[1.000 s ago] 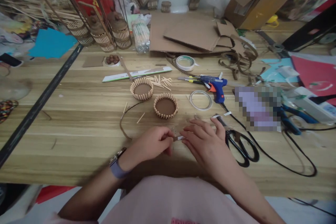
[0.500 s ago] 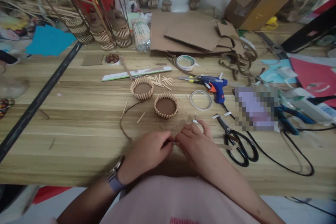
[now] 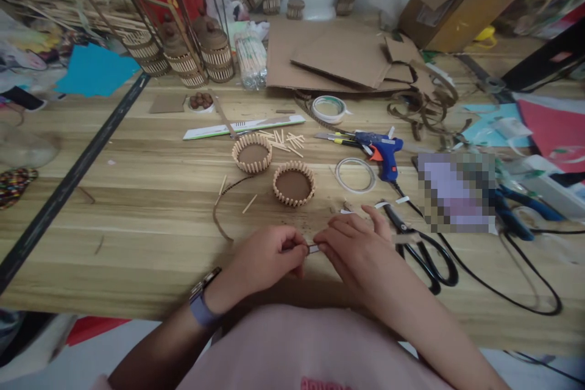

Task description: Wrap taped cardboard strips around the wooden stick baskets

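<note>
Near the table's front edge, my left hand (image 3: 269, 259) pinches one end of a small thin strip (image 3: 313, 248), brown with a pale face. Fingertips of my right hand (image 3: 354, 244) close on its other end. A brown cardboard band (image 3: 406, 237) extends from behind my right hand over the black scissors (image 3: 423, 253). Beyond the hands stand two round brown discs ringed with short upright sticks, one nearer (image 3: 294, 184) and one farther left (image 3: 252, 154). A dark, thin curved strip (image 3: 218, 216) lies left of them.
A blue glue gun (image 3: 384, 149) with a black cable lies at right, beside a tape ring (image 3: 355, 175). Loose sticks (image 3: 281, 140) and a white ruler-like strip (image 3: 205, 129) lie behind the rings. Cardboard sheets (image 3: 338, 52) and small lantern-like pieces (image 3: 217, 52) stand farther back.
My hands have moved slightly apart, and more of the small strip shows between them. My right hand has shifted right, over part of the scissors. The whole view has shifted slightly.
</note>
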`<state>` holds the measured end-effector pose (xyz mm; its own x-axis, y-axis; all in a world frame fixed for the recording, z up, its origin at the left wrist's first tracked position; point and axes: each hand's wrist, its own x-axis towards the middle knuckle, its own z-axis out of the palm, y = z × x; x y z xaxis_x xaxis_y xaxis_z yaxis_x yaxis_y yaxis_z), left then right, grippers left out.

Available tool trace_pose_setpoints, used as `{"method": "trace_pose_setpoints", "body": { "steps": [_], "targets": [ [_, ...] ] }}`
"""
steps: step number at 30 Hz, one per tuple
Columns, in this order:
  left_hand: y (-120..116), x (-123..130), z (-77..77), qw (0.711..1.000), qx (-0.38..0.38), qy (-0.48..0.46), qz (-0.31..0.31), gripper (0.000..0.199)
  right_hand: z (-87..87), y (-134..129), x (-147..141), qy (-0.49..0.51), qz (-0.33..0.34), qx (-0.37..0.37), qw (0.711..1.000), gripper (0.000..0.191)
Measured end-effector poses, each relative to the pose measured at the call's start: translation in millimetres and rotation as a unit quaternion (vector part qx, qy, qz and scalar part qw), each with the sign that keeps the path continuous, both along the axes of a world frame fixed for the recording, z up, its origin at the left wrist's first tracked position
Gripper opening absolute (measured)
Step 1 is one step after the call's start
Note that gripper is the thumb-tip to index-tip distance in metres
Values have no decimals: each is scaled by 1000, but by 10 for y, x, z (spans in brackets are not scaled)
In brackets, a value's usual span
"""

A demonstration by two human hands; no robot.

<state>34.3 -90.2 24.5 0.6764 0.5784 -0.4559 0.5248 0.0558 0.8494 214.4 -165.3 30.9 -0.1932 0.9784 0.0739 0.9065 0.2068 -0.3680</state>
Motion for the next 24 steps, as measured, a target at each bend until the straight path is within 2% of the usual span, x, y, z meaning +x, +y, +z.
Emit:
{"method": "trace_pose_setpoints", "body": {
  "steps": [4,9,13,16,20,24],
  "targets": [
    [-4,11,38,998,-54,-42,5,17,119,-30,45,30,-5,16,999,26],
    [21,64,148,991,-82,-101,18,13,310,-10,115,-1,7,73,997,25],
    [43,118,327,987,-32,-140,73,12,576,-5,64,-33,-46,211,976,13],
    [34,167,491,980,4,-168,109,10,707,-35,-13,-32,-91,260,961,6],
    [9,239,638,971,57,-202,117,11,706,-43,-69,-28,-106,278,954,5],
    [-12,287,678,960,155,-209,99,14,681,-30,-71,-27,-144,295,944,5]
  ]
}}
